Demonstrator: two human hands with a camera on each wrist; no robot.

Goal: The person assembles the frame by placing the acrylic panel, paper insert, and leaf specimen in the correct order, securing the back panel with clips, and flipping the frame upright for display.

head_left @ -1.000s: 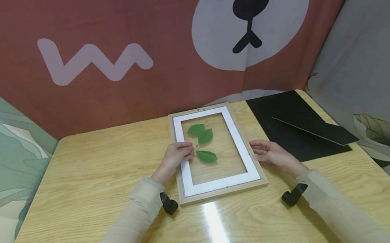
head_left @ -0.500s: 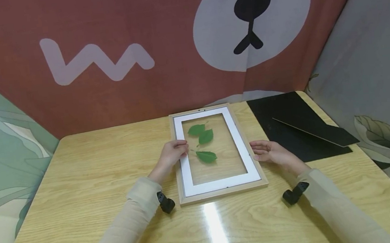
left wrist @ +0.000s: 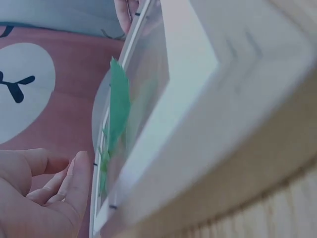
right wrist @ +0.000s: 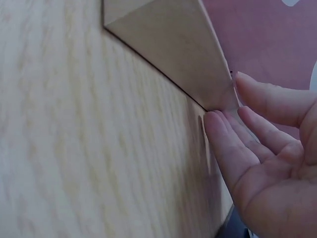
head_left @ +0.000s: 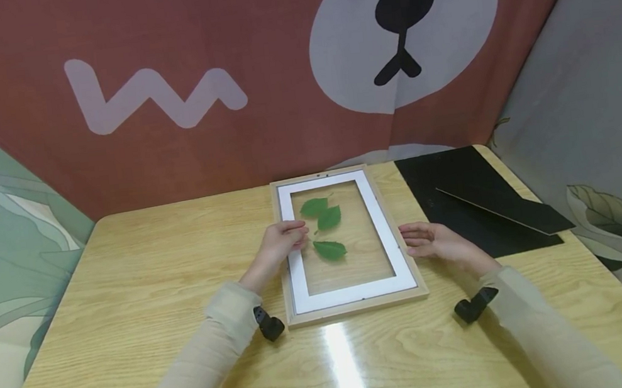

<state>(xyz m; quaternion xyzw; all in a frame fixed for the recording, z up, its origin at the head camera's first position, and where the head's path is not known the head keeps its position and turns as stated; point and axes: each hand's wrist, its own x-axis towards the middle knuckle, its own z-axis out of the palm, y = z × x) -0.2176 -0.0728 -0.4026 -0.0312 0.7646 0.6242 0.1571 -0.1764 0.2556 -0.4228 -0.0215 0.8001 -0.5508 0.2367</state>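
Observation:
A light wooden picture frame (head_left: 360, 309) with a white mat (head_left: 299, 284) lies flat on the table. Three green leaves rest inside the mat's opening: an upper left leaf (head_left: 313, 207), an upper right leaf (head_left: 329, 218) and a lower leaf (head_left: 330, 250). My left hand (head_left: 276, 251) is over the frame's left side, fingertips by the lower leaf's stem. In the left wrist view, the fingers of that hand (left wrist: 44, 198) are loosely bent beside the glass, with nothing seen between them. My right hand (head_left: 438, 245) touches the frame's right side with extended fingers, thumb at the top edge.
Right of the frame lies a black sheet (head_left: 428, 175), with a second black board (head_left: 502, 204) lying tilted on top of it. The wooden table (head_left: 169, 253) meets a reddish cloth (head_left: 199, 161) with a bear print at the back.
My left hand drew back leftward from the lower leaf, then came in again over the mat's opening. The lower leaf's stem showed in between. The right hand stays at the frame's side.

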